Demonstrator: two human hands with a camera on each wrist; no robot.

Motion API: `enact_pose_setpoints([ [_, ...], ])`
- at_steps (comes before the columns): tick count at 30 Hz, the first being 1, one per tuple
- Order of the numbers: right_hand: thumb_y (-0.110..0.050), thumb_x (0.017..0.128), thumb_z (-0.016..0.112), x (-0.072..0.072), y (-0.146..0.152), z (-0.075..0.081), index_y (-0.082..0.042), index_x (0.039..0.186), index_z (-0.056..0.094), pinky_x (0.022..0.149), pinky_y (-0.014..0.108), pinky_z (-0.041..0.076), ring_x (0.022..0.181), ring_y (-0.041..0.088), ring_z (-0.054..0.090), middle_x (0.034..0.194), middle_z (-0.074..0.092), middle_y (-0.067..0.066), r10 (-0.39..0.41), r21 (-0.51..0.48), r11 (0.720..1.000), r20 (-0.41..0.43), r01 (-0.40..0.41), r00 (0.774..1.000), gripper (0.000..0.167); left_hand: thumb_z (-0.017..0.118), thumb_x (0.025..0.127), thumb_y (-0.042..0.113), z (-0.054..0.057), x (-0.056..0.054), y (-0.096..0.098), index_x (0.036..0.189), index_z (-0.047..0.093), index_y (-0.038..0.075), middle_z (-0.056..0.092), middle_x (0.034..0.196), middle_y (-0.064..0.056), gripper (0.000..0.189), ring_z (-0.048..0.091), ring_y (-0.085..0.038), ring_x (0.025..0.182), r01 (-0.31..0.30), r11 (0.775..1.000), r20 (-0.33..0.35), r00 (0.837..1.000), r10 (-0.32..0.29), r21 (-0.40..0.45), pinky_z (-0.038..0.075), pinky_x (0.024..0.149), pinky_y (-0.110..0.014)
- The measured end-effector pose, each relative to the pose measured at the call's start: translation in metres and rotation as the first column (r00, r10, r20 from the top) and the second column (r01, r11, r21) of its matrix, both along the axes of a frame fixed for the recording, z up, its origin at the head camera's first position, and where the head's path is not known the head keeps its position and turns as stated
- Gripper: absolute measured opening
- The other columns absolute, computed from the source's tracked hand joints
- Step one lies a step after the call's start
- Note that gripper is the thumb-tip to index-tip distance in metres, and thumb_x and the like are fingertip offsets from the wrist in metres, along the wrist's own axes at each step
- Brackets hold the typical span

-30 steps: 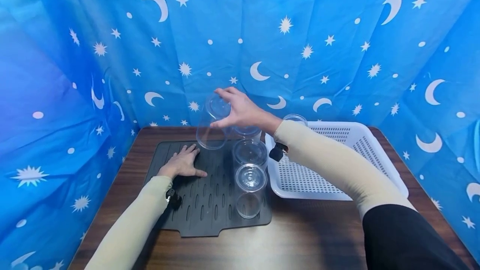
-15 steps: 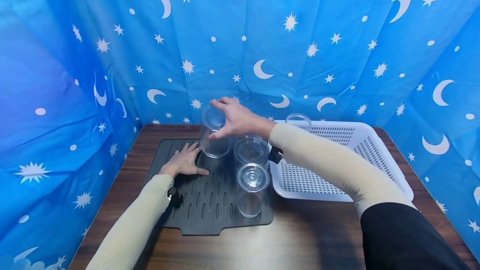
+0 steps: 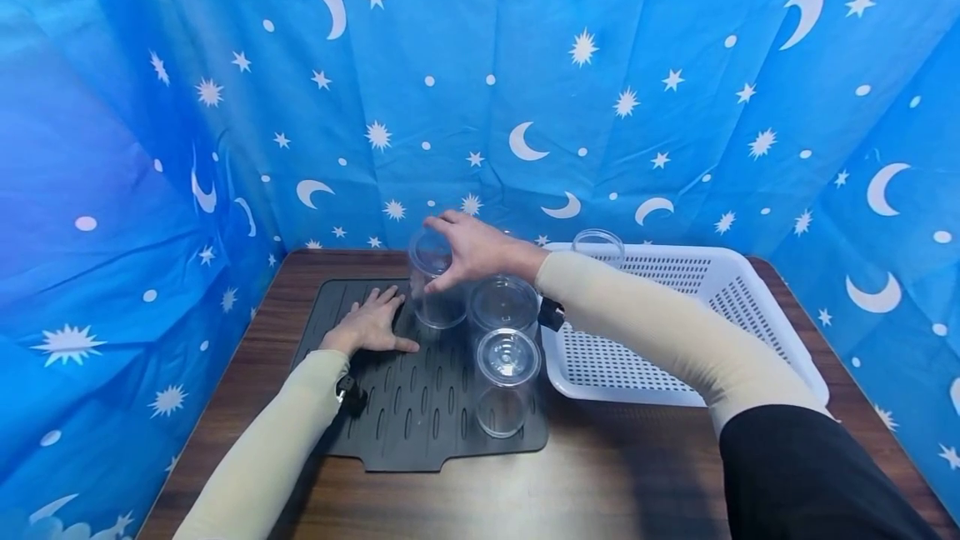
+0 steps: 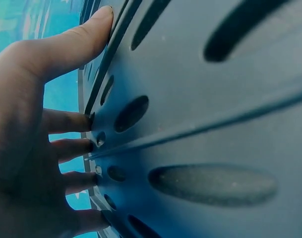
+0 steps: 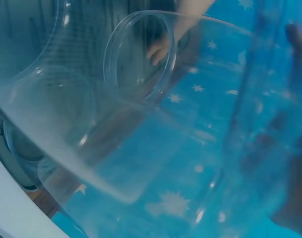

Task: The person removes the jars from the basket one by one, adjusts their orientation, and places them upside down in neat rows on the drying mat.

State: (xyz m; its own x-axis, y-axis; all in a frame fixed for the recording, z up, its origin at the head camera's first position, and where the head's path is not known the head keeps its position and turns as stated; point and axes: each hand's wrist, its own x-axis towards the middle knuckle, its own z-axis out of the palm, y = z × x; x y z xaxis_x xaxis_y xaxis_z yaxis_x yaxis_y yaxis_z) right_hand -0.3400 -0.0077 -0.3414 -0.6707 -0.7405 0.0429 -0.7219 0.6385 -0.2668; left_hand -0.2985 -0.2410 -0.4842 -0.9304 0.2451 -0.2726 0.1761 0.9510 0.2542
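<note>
My right hand grips a clear plastic cup near its top, with thumb and fingers on its sides. The cup is almost upright over the back part of a dark grey ribbed mat; whether its lower rim touches the mat, I cannot tell. Just right of it stand more clear cups on the mat, a wide one and a narrower near one. My left hand rests on the mat, fingers spread. The left wrist view shows its fingertips against the slotted surface.
A white perforated basket sits right of the mat, partly beneath the right forearm. One clear cup shows at its back left corner. Behind the wooden table hangs a blue curtain with moons and stars.
My right hand has lowered the cup toward the mat and shifted slightly right. The cup was tilted and now stands nearly upright. My left hand stays in place.
</note>
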Motion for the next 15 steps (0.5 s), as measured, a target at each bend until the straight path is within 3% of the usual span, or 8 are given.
enact_pose_setpoints([
  [15, -0.061, 0.07, 0.077, -0.004, -0.002, -0.017, -0.004, 0.152, 0.031, 0.111, 0.039, 0.039, 0.135, 0.031, 0.041, 0.148, 0.039, 0.018, 0.052, 0.063, 0.997, -0.019, -0.051, 0.998, 0.11, 0.071, 0.073, 0.069, 0.001, -0.003, 0.0, 0.154, 0.027, 0.006, 0.012, 0.163, -0.016, 0.111, 0.008, -0.045, 0.148, 0.004, 1.0, 0.006, 1.0, -0.004, -0.008, 0.015, 0.112, -0.069],
])
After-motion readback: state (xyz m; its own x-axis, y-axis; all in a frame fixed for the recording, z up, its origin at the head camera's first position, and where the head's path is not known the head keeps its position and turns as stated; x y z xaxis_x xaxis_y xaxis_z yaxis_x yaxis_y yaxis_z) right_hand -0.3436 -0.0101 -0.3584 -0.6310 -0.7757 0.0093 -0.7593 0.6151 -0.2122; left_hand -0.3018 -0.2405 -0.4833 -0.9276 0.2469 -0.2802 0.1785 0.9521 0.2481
